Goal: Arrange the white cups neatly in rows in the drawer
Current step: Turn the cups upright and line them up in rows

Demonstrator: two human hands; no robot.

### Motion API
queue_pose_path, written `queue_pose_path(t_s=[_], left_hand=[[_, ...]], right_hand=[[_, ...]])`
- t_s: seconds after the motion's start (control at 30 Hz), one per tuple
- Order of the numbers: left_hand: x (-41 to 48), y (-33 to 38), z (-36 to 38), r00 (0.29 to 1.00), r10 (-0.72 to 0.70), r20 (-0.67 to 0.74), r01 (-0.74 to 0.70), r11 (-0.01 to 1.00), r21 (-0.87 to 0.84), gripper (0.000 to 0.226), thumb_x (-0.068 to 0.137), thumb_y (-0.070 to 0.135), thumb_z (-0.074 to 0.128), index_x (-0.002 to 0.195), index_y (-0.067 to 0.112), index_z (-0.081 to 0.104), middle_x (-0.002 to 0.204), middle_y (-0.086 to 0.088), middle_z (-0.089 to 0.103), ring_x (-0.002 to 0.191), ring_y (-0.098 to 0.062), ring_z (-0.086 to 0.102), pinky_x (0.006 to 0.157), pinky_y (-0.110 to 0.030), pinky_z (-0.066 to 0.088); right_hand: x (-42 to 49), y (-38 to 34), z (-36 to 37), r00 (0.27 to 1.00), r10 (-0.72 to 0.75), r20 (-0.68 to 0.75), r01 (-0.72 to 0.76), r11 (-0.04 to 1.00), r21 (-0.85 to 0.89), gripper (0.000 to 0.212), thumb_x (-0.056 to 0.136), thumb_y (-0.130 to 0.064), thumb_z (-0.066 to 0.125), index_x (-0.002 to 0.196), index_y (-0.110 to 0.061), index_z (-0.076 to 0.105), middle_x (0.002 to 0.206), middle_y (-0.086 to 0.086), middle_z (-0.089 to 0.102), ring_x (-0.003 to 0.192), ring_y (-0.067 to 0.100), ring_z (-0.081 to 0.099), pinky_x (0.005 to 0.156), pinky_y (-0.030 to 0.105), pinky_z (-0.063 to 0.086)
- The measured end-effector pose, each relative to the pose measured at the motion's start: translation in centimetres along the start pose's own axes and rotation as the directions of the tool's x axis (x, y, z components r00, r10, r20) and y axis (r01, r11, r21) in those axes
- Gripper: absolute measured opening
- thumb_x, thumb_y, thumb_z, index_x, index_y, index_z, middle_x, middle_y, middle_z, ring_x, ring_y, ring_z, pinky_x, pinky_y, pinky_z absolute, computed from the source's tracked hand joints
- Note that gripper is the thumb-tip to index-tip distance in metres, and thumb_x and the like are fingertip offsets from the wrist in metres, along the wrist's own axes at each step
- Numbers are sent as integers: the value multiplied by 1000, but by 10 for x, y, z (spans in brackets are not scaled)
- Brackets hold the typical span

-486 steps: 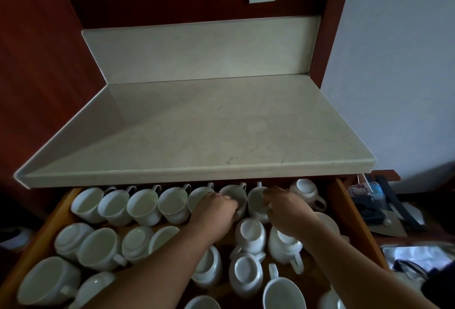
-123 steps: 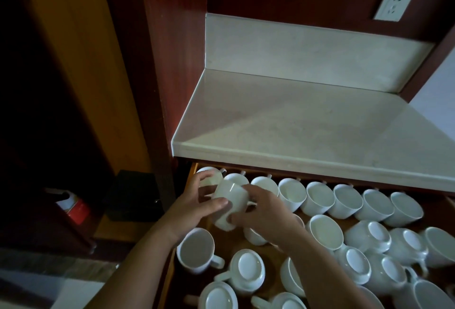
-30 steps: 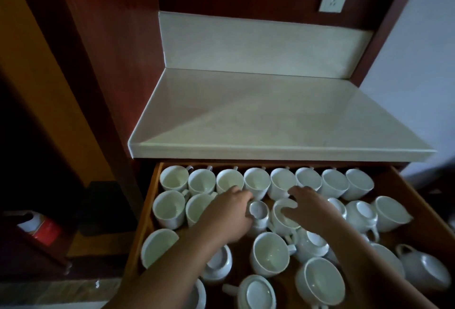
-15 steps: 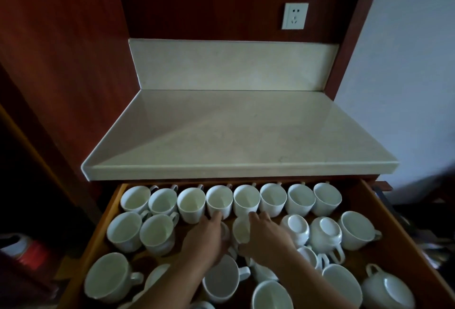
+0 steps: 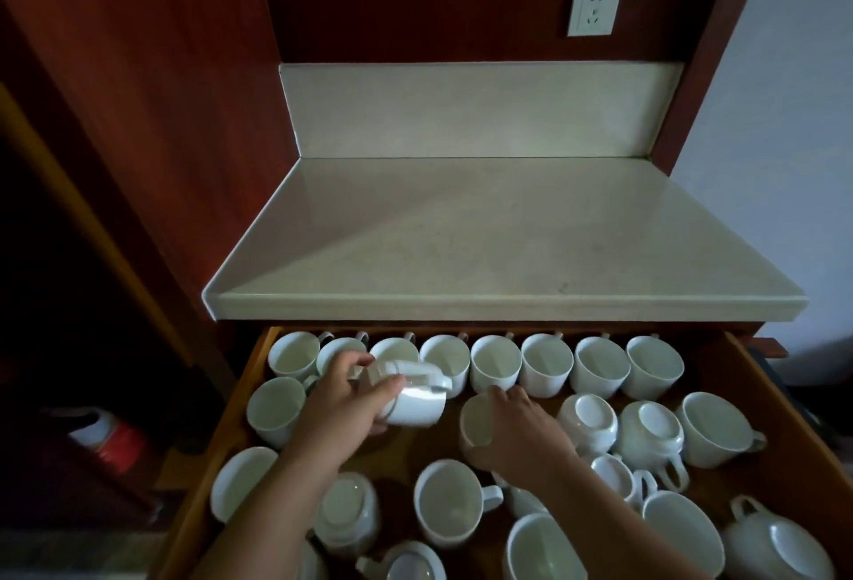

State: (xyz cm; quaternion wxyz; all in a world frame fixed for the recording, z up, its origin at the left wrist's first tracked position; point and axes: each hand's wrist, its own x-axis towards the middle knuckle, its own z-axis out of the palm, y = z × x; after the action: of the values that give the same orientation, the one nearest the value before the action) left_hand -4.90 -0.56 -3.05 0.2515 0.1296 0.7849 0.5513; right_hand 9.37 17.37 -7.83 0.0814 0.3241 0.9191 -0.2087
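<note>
White cup [image 5: 417, 408] tilts in the left hand's [image 5: 339, 415] closed grip; best turned upright (handle far) beside the second row [image 5: 276, 411], while the right hand [image 5: 519, 434] clasps another cup [image 5: 475, 425].

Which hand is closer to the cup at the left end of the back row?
Left. The left hand, gripping a lifted cup, is just right of that end cup; the right hand holds a second cup farther right, mid-drawer.
</note>
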Motion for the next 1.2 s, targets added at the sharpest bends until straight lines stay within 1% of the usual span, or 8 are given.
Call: queue_pose_path(t_s=[0.13,0.33,0.43,0.5,0.6,0.73,1.07,1.2], left_hand=[[2,-3,-16,954,-220,205,300,726,-619,55,76,27,82,126,12,64,126,-24,68,106,-39,72,69,-40,62],[5,-8,-28,890,-82,448,433,459,-776,76,72,24,89,136,1,56,131,-31,64,106,-43,70,78,-43,64],[10,-6,-29,874,29,484,409,493,-768,97,50,11,97,137,0,56,133,-30,63,125,-47,61,100,-51,55],[11,0,-24,879,117,461,308,599,-739,82,64,0,84,140,7,54,137,-25,62,130,-45,57,111,-53,46],[11,13,-18,928,150,341,130,727,-674,75,74,-2,71,142,21,50,138,-21,62,126,-37,63,110,-51,48],[14,29,-27,898,272,346,-14,803,-596,63,87,16,69,145,30,52,137,-9,66,127,-25,63,101,-36,52],[23,19,-59,897,181,404,-81,964,-251,88,61,33,92,142,39,56,126,1,73,115,-20,70,95,-41,58],[23,-3,-53,927,127,352,-183,974,131,88,57,50,87,133,62,47,133,16,63,114,-10,66,100,-43,56]], right_hand=[[4,-13,-3,989,-130,75,131,991,-9,78,79,-33,73,148,-27,36,144,0,42,133,27,49,106,40,45],[6,-23,-26,966,-227,120,231,973,-18,80,87,-24,72,156,-25,32,155,0,38,139,18,44,109,31,41],[3,-45,-55,990,-116,-79,134,946,294,53,83,-52,71,132,-35,60,120,-1,68,112,16,65,90,34,53],[-1,-68,-72,992,-38,-117,106,745,658,45,74,-69,64,103,-36,72,101,4,74,97,23,73,85,44,62],[-7,-98,-86,998,-54,19,3,385,923,45,90,-59,63,107,-19,74,108,14,74,88,34,76,83,52,62],[-10,-111,-97,997,-72,3,11,194,981,42,90,-44,72,109,-6,73,111,26,72,97,43,73,90,60,58],[-8,-96,-76,965,-261,16,80,354,932,24,90,-23,75,114,-21,74,113,8,75,101,18,72,85,37,55],[4,-69,-52,996,4,-88,60,707,704,24,99,-38,59,95,-18,73,95,9,74,81,17,68,77,44,57]])
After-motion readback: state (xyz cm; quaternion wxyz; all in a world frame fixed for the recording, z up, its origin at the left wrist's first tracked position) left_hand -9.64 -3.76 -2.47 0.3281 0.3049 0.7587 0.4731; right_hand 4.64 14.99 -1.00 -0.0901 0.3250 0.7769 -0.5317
